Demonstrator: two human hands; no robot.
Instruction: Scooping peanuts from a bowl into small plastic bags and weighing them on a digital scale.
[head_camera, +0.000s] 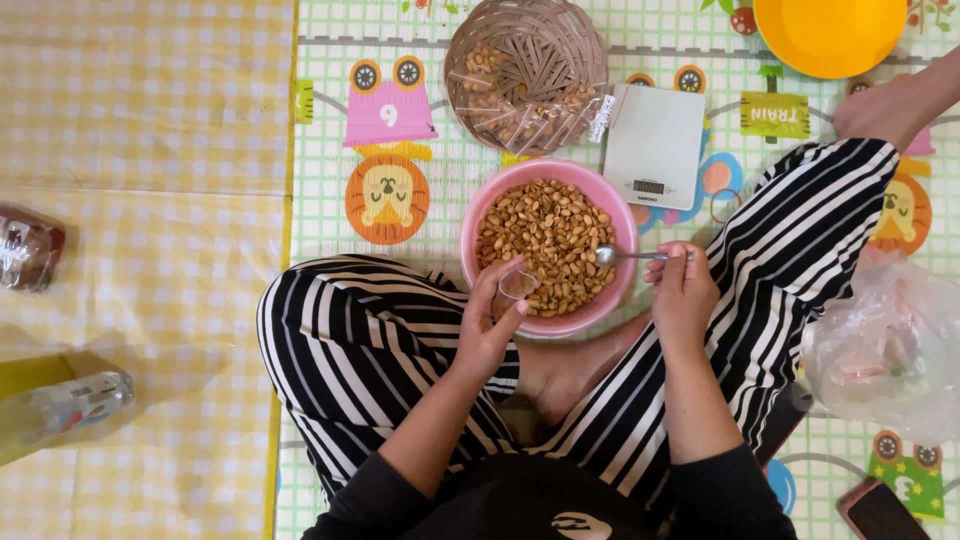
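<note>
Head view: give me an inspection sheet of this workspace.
Surface: patterned play mat beside a yellow checked mat.
Job's things: pink bowl of peanuts; spoon; small clear bag.
Clutter: wicker basket of filled packets, kitchen scale, yellow bowl, plastic bag, two bottles.
Grippers: left hand holds the bag; right hand holds the spoon.
Cables: nothing seen.
Surroundings: another person's hand at upper right.

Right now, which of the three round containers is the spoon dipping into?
The pink plastic bowl of peanuts, nearest the person. The right hand holds the metal spoon over it. The woven wicker basket and yellow bowl sit farther off.
</note>
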